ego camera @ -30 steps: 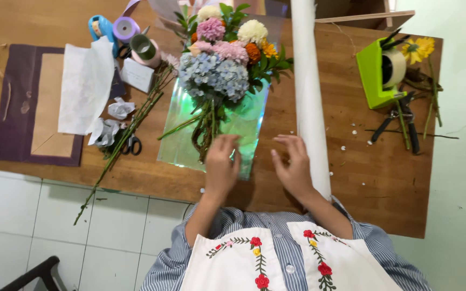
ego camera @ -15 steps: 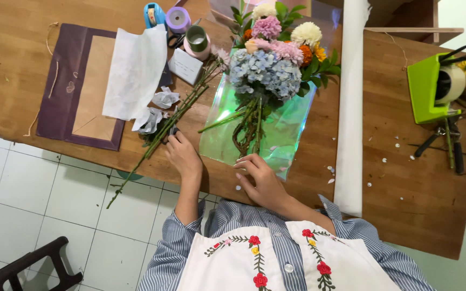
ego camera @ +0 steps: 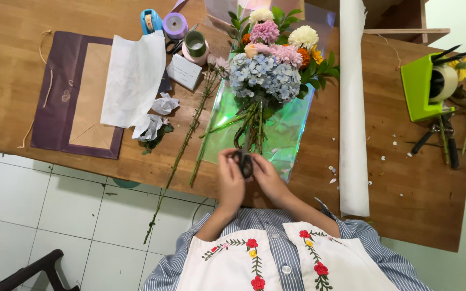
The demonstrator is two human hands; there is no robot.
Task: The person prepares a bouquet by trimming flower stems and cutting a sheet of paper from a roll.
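While both hands closed together on dark scissors below the bouquet, its soft, fragile blooms seemingly favoured gripping the firmer stems.

A florist's workroom: a wooden worktop over white floor tiles carries a bouquet on iridescent wrap, ribbon spools at 11 o'clock, a white paper roll, a purple paper bag at 9 o'clock.

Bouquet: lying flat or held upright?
Lying flat. The bouquet rests on the iridescent sheet on the table, blooms away from the person, stems toward both hands, which meet at the stem ends around a dark object.
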